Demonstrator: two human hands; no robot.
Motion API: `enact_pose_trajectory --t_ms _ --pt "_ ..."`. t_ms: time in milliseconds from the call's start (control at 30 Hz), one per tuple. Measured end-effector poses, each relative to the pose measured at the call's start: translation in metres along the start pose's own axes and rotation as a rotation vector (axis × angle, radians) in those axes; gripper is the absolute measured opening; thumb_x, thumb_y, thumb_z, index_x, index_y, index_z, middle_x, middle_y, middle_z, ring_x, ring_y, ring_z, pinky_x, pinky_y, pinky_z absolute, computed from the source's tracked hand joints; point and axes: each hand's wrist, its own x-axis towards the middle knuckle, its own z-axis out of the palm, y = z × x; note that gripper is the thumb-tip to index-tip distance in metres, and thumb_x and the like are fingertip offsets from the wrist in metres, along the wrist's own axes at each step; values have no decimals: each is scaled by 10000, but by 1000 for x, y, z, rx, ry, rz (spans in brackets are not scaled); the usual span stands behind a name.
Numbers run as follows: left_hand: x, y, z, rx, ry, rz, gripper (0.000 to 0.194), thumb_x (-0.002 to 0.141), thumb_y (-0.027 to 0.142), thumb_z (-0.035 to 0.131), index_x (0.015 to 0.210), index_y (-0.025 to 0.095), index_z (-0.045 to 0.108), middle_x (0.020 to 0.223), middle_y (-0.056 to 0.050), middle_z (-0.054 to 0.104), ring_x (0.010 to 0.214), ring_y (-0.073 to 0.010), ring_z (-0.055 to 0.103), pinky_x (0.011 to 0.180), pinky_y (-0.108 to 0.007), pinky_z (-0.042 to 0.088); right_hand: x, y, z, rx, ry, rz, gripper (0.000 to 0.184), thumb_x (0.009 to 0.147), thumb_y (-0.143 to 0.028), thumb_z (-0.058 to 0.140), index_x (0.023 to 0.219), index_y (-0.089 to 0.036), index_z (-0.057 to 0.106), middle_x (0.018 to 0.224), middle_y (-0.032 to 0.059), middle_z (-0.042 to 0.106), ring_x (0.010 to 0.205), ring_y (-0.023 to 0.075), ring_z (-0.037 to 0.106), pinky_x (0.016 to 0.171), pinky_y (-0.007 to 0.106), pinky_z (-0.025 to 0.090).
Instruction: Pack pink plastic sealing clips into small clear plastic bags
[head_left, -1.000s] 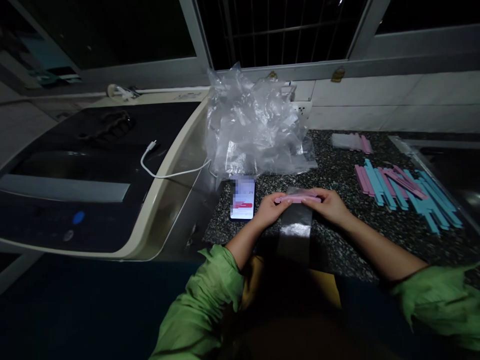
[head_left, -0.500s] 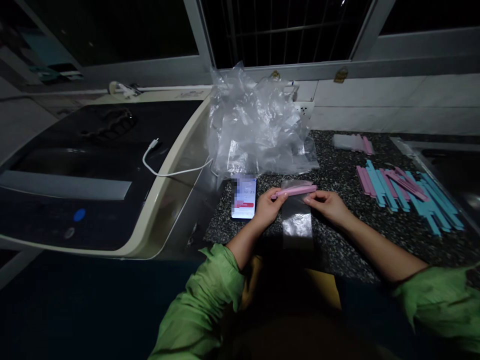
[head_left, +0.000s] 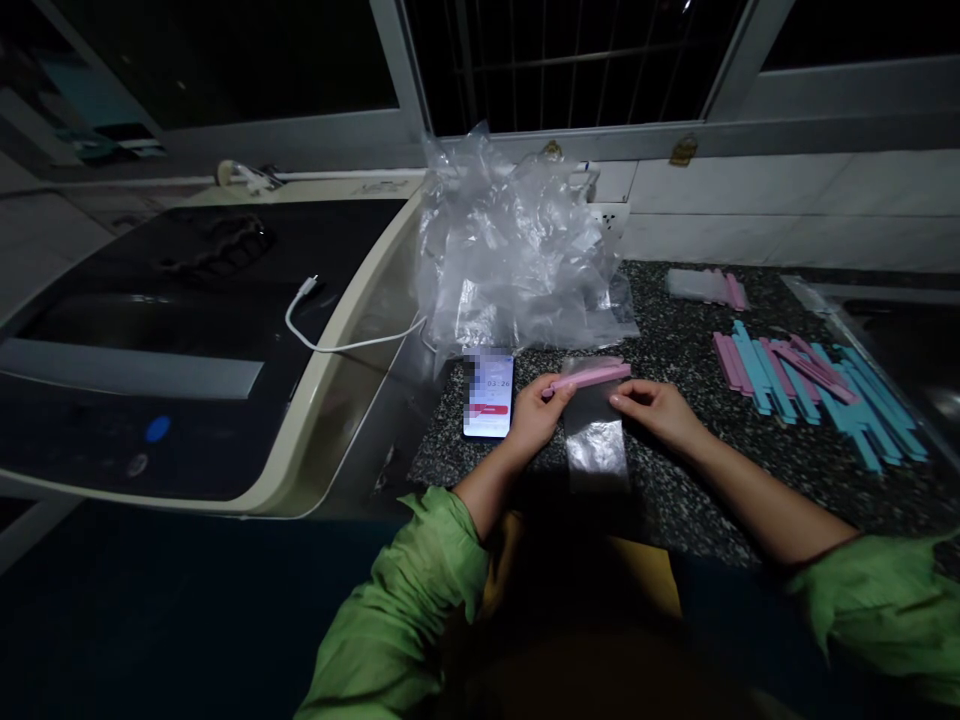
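Note:
My left hand (head_left: 534, 413) is closed on one end of a narrow pink bag clip (head_left: 589, 377), its thumb along the near side. The clip lies nearly level across the upper part of a small clear plastic bag (head_left: 596, 450), which hangs down flat toward me over the counter. At the bag's right edge, just below the clip's far end, my right hand (head_left: 656, 410) pinches the film between thumb and forefinger. The fingertips partly hide the film there.
A lit phone (head_left: 489, 395) lies left of my hands. Behind it rises a heap of clear plastic bags (head_left: 517, 250). Pink and blue clips (head_left: 817, 385) are piled at right, with a bagged bundle (head_left: 705, 288) beyond. A washing machine (head_left: 300, 440) stands at left, a white cable (head_left: 345, 347) on it.
The pink clip's right end has shifted slightly left and up, away from my right fingers. The lower part of the bag has swung a little. Both hands are almost still.

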Motion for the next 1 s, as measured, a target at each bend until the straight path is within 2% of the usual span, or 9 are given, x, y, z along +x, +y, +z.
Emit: enact_pose_trajectory --t_ms 167,267,500,700,1000 --pt "1 -2 -1 -36 61 10 362 675 511 625 747 157 632 625 15 561 614 -110 477 601 -229 386 0 1 1 -57 -45 8 456 530 -631 678 557 -180 620 565 17 611 542 136 513 564 276 403" --pt "2 -4 -1 -22 79 8 356 678 502 630 767 158 636 652 7 578 630 -112 482 613 -229 390 0 3 1 -55 -42 -7 447 543 -625 673 563 -181 620 567 15 613 539 135 512 560 275 402" --pt "2 -2 0 -23 79 12 360 680 503 627 782 159 639 666 7 586 634 -113 490 614 -229 389 1 3 1 -67 -40 -20 440 549 -619 667 555 -183 611 566 15 613 542 137 513 561 273 401" --pt "1 2 -3 -4 124 15 363 696 519 606 753 162 618 608 25 523 604 -106 450 581 -221 365 -1 5 1 -96 -112 10 392 586 -570 660 623 -181 636 568 4 600 525 126 494 525 260 374" --pt "3 1 -5 14 163 41 354 714 517 591 756 166 607 621 24 521 617 -109 457 592 -218 367 -1 7 2 -132 -111 -20 434 599 -611 622 554 -181 585 534 -1 556 514 119 460 509 255 346"
